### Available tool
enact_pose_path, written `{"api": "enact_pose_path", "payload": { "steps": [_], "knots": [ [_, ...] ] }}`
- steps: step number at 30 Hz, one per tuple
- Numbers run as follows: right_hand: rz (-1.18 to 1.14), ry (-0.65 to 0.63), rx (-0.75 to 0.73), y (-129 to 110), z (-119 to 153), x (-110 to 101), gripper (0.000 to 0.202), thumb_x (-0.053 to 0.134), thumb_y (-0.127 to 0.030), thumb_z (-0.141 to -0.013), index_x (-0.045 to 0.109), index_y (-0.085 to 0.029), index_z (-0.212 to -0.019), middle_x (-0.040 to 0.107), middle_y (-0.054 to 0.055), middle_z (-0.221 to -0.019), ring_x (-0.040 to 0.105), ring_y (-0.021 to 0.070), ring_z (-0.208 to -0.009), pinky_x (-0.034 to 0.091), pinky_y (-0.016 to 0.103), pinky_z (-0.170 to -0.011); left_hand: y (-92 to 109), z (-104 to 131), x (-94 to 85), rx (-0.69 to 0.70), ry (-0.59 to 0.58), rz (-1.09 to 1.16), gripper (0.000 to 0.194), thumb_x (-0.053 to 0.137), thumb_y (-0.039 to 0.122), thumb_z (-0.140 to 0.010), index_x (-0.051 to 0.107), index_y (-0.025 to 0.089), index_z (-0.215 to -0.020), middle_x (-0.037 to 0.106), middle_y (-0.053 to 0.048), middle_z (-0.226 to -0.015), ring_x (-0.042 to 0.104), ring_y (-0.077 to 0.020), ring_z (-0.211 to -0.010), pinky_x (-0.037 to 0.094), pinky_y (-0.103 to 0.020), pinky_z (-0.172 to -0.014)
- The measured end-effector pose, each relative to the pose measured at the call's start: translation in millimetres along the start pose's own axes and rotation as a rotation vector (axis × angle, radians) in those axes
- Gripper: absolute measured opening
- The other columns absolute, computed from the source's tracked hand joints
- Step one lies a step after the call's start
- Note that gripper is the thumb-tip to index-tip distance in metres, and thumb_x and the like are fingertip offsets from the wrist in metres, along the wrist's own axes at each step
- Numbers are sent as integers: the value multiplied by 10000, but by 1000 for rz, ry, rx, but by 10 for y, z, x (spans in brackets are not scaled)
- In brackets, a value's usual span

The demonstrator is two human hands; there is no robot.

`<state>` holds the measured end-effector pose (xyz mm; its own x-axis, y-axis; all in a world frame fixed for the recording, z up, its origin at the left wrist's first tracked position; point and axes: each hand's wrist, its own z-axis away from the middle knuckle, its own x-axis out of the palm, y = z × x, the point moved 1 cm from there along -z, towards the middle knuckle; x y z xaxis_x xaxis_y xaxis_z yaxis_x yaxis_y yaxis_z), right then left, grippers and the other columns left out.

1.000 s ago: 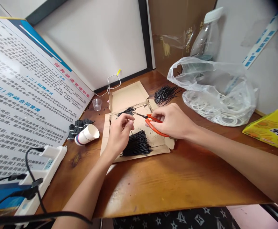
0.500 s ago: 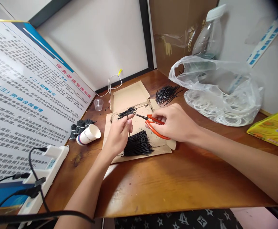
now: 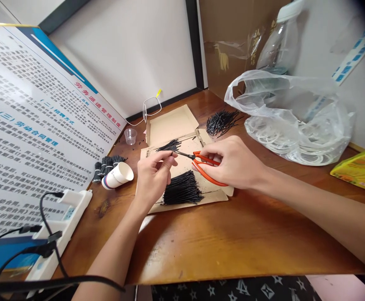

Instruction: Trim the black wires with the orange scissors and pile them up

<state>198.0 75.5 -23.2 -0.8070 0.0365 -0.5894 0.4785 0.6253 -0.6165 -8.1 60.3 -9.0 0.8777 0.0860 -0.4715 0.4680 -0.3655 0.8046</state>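
Observation:
Scissors with orange handles [image 3: 212,177] are gripped in my right hand [image 3: 237,163], fingers through and around the loops. Their narrow dark blades point left, with the tips at the fingertips of my left hand [image 3: 152,175]. The thumb and forefinger of that hand are pinched on a thin black strip, mostly covered by the fingers. Below them lies a neat pile of black strips [image 3: 184,188] on opened brown cardboard [image 3: 171,123]. A smaller black bunch [image 3: 169,145] rests on the cardboard just beyond my left hand.
A loose heap of black strips [image 3: 221,123] lies at the back. At left are a tipped paper cup [image 3: 119,175], tied black bundles [image 3: 107,164], a clear small cup [image 3: 130,136] and a power strip [image 3: 65,230]. A plastic bag [image 3: 295,138] and yellow packet [image 3: 361,167] lie right.
The left fingers have shifted their pinch, and less of the black strip shows. The scissors stay close to the fingertips, and the view has moved slightly.

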Motion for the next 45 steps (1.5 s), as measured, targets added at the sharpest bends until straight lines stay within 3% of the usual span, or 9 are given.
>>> {"api": "enact_pose_path", "payload": {
  "steps": [11,18,28,38,45],
  "knots": [
    [3,-42,-20,-8,-7,2,352,574,-358,-847,512,-199,-539,332,-54,-465,255,90,-481,243,290,-534,-53,11,12,32,-10,23,126,611,229,-907,714,159,-890,699,-28,-747,565,-70,-404,412,-191,-362],
    [6,-28,-8,-15,5,0,389,579,-340,-826,410,-200,-505,254,-59,-480,219,85,-483,233,291,-517,-12,28,57,-16,-11,100,108,618,248,-906,660,149,-893,699,-38,-769,591,-88,-425,419,-191,-334],
    [54,-20,-38,-27,-3,-7,413,552,-346,-829,331,-205,-509,231,-58,-470,191,93,-485,214,305,-514,11,27,97,-18,14,188,150,658,278,-891,619,149,-824,677,-24,-718,614,-99,-431,448,-193,-332],
    [49,62,-111,-2,-3,-11,339,595,-294,-808,466,-189,-514,298,-65,-465,242,74,-457,225,277,-488,13,20,74,10,4,193,127,634,244,-916,657,135,-855,691,-41,-737,638,-116,-477,483,-223,-393],
    [62,59,-134,11,3,2,337,605,-270,-806,469,-183,-511,287,-68,-469,232,72,-462,215,275,-477,-5,24,76,24,-9,203,116,622,234,-926,655,144,-861,702,-41,-736,639,-116,-482,485,-223,-396]
  ]
}}
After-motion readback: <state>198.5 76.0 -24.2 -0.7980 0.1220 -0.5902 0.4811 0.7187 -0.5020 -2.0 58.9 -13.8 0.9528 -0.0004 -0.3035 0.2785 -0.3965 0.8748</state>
